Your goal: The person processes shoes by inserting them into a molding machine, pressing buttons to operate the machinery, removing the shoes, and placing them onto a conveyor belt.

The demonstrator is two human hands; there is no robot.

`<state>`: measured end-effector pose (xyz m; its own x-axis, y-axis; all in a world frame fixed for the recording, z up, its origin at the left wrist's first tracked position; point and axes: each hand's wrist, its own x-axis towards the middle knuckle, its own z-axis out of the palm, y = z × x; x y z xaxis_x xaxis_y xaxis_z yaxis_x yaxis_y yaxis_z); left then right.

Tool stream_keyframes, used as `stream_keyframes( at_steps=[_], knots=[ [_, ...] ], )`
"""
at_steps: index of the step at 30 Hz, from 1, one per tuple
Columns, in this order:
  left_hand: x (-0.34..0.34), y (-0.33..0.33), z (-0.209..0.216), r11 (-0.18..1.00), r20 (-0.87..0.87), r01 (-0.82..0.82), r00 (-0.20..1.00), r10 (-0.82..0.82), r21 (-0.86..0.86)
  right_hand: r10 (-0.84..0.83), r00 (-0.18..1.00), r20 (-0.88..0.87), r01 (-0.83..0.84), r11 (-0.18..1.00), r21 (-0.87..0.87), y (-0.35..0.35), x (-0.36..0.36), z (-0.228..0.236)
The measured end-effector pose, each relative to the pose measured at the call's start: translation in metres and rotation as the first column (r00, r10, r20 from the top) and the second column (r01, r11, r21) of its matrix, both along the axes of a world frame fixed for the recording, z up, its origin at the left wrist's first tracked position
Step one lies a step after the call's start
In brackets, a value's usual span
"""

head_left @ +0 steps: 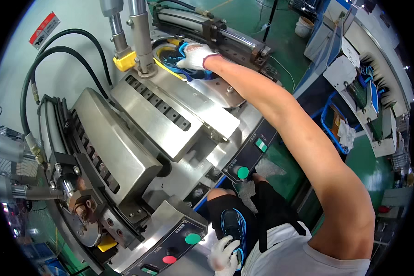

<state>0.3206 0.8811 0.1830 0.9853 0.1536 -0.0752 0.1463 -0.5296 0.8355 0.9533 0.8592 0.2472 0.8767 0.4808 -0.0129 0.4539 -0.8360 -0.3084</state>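
Note:
My right arm reaches far across the machine. Its white-gloved right hand (197, 56) grips a black and blue sports shoe (171, 57), with the fingers closed over its upper. That shoe sits at the machine's far station, beside yellow pads and under a steel post (140, 37); my hand covers part of it. Low in the picture, a second black shoe with blue lines (233, 224) rests over my lap, toe pointing away. My gloved left hand (223, 255) holds it near its back end, fingers curled over the side.
Two steel covers (115, 142) (170, 119) with slots fill the machine's middle. Green buttons (243, 172) and a red button (169, 259) sit on front panels. Black hoses (55, 48) arch at left. At right are a blue basket (326, 115) and a unit with brushes (377, 83).

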Motion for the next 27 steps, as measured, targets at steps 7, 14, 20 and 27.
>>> stream_keyframes(
  at_steps=[7,14,20,27],
  knots=[
    [0.013,0.010,-0.013,0.992,0.046,0.093,0.994,-0.097,0.084,0.031,0.999,0.014,-0.031,1.000,-0.008,-0.025,-0.026,0.028],
    [0.004,-0.001,-0.014,0.997,0.135,0.082,0.988,-0.079,-0.013,0.271,0.894,0.358,-0.430,0.742,0.513,-0.116,-0.296,-0.016],
    [0.006,-0.011,-0.019,0.992,0.192,0.128,0.974,-0.124,-0.005,0.309,0.918,0.248,-0.364,0.906,0.218,-0.123,-0.352,-0.114],
    [0.012,-0.034,-0.019,0.994,0.157,0.091,0.984,-0.080,-0.064,0.234,0.967,-0.100,-0.129,0.791,0.598,-0.213,-0.438,-0.089]
  ],
)
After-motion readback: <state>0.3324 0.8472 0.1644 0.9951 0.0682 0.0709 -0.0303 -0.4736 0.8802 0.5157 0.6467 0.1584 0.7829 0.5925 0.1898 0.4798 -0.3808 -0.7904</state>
